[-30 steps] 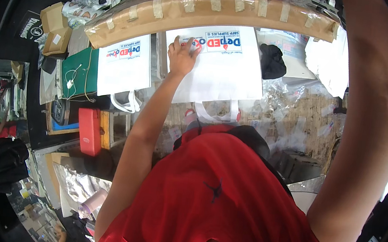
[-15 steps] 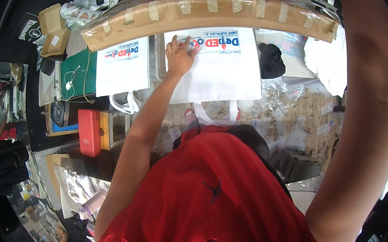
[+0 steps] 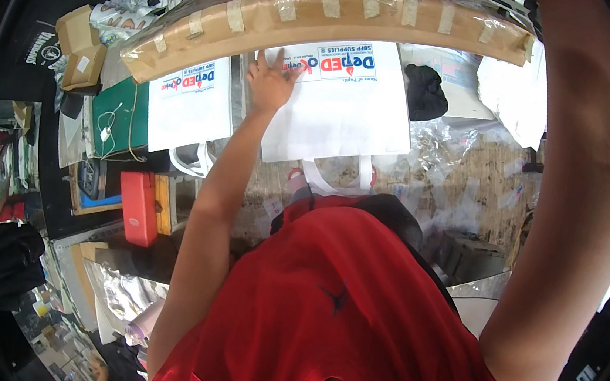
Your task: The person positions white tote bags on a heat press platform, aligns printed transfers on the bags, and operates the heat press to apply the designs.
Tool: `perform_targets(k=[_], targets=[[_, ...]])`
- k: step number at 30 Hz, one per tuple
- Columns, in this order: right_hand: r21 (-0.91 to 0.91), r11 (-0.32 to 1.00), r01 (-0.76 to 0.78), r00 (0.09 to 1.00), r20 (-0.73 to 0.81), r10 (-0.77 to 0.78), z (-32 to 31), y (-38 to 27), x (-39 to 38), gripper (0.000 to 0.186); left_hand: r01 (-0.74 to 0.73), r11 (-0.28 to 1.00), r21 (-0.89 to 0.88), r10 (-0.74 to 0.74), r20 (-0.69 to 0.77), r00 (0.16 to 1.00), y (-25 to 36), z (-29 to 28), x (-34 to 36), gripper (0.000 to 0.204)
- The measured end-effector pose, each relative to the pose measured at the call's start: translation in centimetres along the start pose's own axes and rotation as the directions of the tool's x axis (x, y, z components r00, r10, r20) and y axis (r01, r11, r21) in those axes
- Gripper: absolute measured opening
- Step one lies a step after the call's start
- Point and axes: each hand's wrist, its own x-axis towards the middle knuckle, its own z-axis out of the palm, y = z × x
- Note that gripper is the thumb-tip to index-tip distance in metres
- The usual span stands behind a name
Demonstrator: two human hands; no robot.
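My left hand (image 3: 270,81) lies open, palm down and fingers spread, pinning the top edge of a white printed tote bag (image 3: 344,102) flat on the worktop (image 3: 470,178), likely to keep the thin fabric from sliding. My right arm reaches up past the frame; whether that hand is open or closed I cannot tell. A second white bag (image 3: 189,102) lies just beside, a taped cardboard roll (image 3: 323,15) spans above, and a dark cloth (image 3: 425,91) rests near.
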Motion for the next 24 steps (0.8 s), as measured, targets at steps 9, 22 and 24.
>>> perform_targets(k=[9,22,24], targets=[[0.000,1.000,0.001,1.000,0.010,-0.001,0.0,0.2,0.1,0.034,0.182,0.976,0.120,-0.182,-0.012,0.983,-4.6,0.9,1.8,0.088],[-0.039,0.999,-0.007,1.000,-0.014,0.006,-0.3,0.6,-0.3,0.033,0.288,0.958,-0.003,-0.278,0.257,0.926,-6.2,0.7,1.8,0.089],[-0.042,0.999,0.010,1.000,-0.019,-0.011,-0.4,0.3,-0.2,0.033,0.463,0.882,0.089,-0.471,0.186,0.862,-11.1,0.0,1.4,0.098]])
